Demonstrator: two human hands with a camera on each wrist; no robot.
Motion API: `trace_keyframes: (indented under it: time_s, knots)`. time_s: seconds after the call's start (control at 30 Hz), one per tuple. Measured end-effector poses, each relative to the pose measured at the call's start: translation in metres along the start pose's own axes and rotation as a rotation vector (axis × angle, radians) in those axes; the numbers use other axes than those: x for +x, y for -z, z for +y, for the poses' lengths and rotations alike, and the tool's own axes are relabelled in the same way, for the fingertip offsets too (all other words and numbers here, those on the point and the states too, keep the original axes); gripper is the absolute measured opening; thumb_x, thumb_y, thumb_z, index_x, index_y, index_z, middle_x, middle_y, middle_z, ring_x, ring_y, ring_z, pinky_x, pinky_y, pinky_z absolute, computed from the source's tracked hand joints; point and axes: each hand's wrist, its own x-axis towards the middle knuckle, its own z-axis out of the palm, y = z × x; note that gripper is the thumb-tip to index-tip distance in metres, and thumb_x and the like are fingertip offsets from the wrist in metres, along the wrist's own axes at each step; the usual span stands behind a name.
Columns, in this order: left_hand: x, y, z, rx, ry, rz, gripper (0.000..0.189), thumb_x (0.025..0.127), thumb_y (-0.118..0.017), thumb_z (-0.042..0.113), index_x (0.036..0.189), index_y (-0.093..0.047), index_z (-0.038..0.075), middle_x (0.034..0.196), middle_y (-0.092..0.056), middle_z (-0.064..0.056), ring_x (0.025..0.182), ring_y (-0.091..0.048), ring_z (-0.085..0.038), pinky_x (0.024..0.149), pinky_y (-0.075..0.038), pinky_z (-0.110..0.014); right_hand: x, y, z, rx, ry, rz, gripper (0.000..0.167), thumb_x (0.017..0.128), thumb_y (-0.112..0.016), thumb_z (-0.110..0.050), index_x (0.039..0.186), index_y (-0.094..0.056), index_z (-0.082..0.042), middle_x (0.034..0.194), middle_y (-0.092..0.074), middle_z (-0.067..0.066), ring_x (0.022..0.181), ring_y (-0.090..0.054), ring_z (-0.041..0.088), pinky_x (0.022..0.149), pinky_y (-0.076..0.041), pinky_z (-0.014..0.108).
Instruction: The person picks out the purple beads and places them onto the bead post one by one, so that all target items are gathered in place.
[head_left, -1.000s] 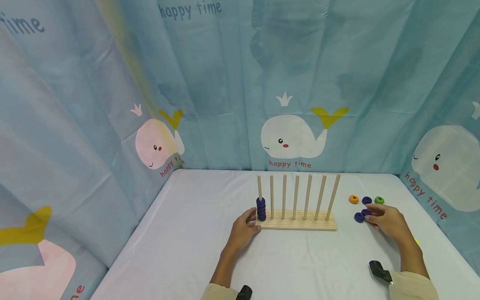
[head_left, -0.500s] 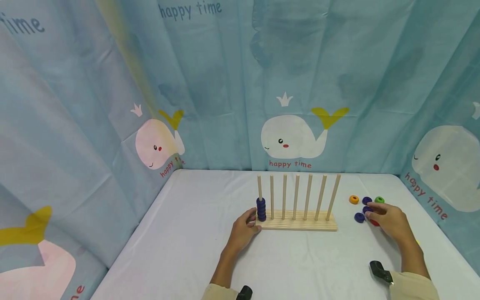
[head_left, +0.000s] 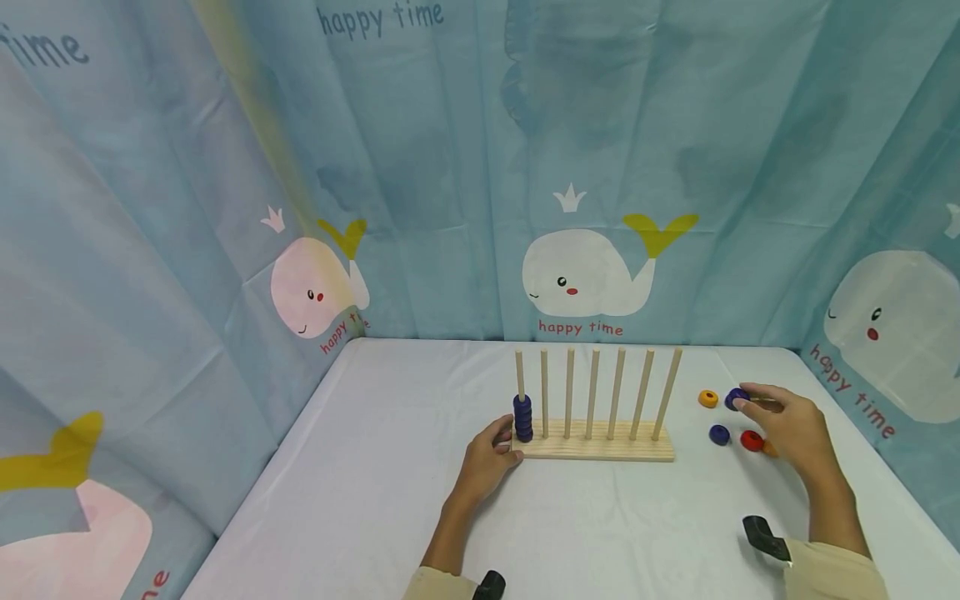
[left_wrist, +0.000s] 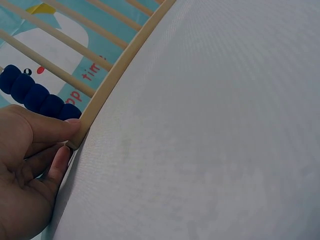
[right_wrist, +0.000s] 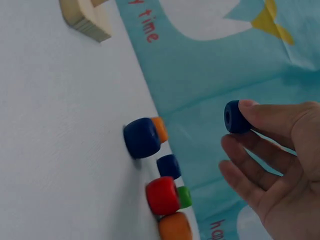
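A wooden peg abacus (head_left: 596,450) stands on the table, with several dark blue beads (head_left: 522,418) stacked on its leftmost peg. My left hand (head_left: 483,468) grips the left end of its base, with thumb and finger at the corner in the left wrist view. My right hand (right_wrist: 295,160) pinches a blue bead (right_wrist: 235,118) between thumb and index finger, above the table; its other fingers are loosely bent. Below lie a blue bead (head_left: 719,435), a red bead (head_left: 752,441) and an orange bead (head_left: 708,398). Another blue bead (right_wrist: 169,166) sits farther back.
A green bead (right_wrist: 184,197) lies behind the red one in the right wrist view. A second orange bead (head_left: 770,449) is partly covered by my right hand in the head view. A whale-print curtain (head_left: 435,208) hangs behind the white table (head_left: 360,467).
My right hand has picked up the blue bead beside the red one and moved up and slightly right with it, uncovering the red bead. My left hand stays on the abacus.
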Motion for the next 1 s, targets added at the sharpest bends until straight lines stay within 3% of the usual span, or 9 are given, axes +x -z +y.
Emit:
trace_keyframes:
  time_s: [0.37, 0.47, 0.53, 0.67, 1.0]
  knots:
    - [-0.001, 0.000, -0.002, 0.007, 0.005, 0.005, 0.063, 0.083, -0.073, 0.003, 0.141, -0.051, 0.011, 0.127, -0.059, -0.012, 0.112, -0.059, -0.022, 0.093, -0.051, -0.029, -0.006, 0.002, -0.024, -0.002, 0.131, 0.035, 0.061, 0.095, -0.056, -0.048, 0.139, -0.052, -0.006, 0.124, -0.058, 0.025, 0.114, -0.052, 0.048, 0.088, -0.047, 0.062]
    - [-0.001, -0.001, -0.002, 0.011, 0.007, 0.004, 0.062, 0.083, -0.073, 0.004, 0.141, -0.050, 0.011, 0.127, -0.059, -0.012, 0.113, -0.059, -0.022, 0.094, -0.050, -0.028, -0.007, 0.003, -0.030, -0.022, 0.179, 0.062, 0.056, 0.096, -0.058, -0.043, 0.136, -0.055, -0.004, 0.120, -0.060, 0.024, 0.110, -0.056, 0.046, 0.086, -0.052, 0.052]
    - [-0.001, -0.001, -0.002, 0.011, 0.004, 0.005, 0.062, 0.083, -0.073, 0.003, 0.141, -0.051, 0.011, 0.128, -0.058, -0.011, 0.114, -0.058, -0.022, 0.094, -0.050, -0.028, -0.008, 0.002, -0.034, -0.026, 0.205, 0.080, 0.053, 0.096, -0.059, -0.040, 0.135, -0.057, -0.003, 0.117, -0.061, 0.022, 0.107, -0.058, 0.045, 0.080, -0.057, 0.035]
    - [-0.001, -0.002, -0.003, 0.007, 0.003, 0.007, 0.062, 0.083, -0.072, 0.003, 0.141, -0.051, 0.011, 0.128, -0.058, -0.011, 0.115, -0.057, -0.022, 0.094, -0.050, -0.027, -0.010, 0.003, -0.041, -0.017, 0.240, 0.108, 0.050, 0.096, -0.061, -0.037, 0.133, -0.059, -0.004, 0.115, -0.062, 0.021, 0.101, -0.062, 0.043, 0.069, -0.051, 0.010]
    - [0.000, 0.000, 0.000, 0.009, 0.012, 0.007, 0.063, 0.083, -0.072, 0.003, 0.142, -0.050, 0.012, 0.128, -0.059, -0.010, 0.112, -0.059, -0.020, 0.093, -0.051, -0.026, -0.013, 0.003, -0.062, 0.041, 0.320, 0.173, 0.046, 0.095, -0.063, -0.034, 0.132, -0.061, -0.006, 0.122, -0.059, 0.017, 0.106, -0.060, 0.037, 0.071, -0.043, 0.000]
